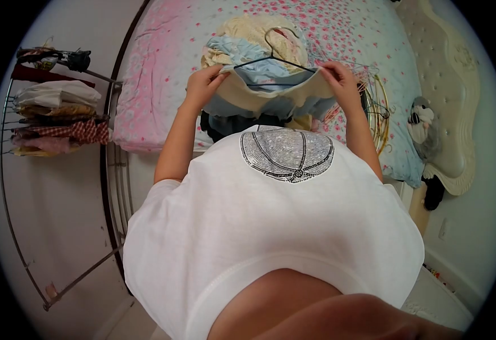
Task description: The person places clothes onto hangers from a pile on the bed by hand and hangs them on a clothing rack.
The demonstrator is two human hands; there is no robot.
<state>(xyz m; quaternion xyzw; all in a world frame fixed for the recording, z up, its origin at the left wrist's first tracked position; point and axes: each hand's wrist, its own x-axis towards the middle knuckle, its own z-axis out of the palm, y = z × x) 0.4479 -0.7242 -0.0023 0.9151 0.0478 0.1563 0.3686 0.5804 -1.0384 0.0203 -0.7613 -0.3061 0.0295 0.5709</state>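
Note:
A cream and light-blue garment (237,92) is stretched between my two hands, over the near edge of the bed. Inside its wide neckline sits a dark clothes hanger (271,56), hook pointing away from me. My left hand (205,86) pinches the garment at one shoulder, close to one end of the hanger. At the opposite shoulder, my right hand (342,84) grips the cloth with fingers closed. The lower part of the garment hangs out of sight behind my white shirt.
A heap of cream and blue clothes (233,44) lies on the flowered bed sheet (163,62). Several wire hangers (381,116) are bunched at the right, near a grey plush toy (422,127) by the padded headboard (449,102). A metal rack holds hung clothes (61,93) on the left.

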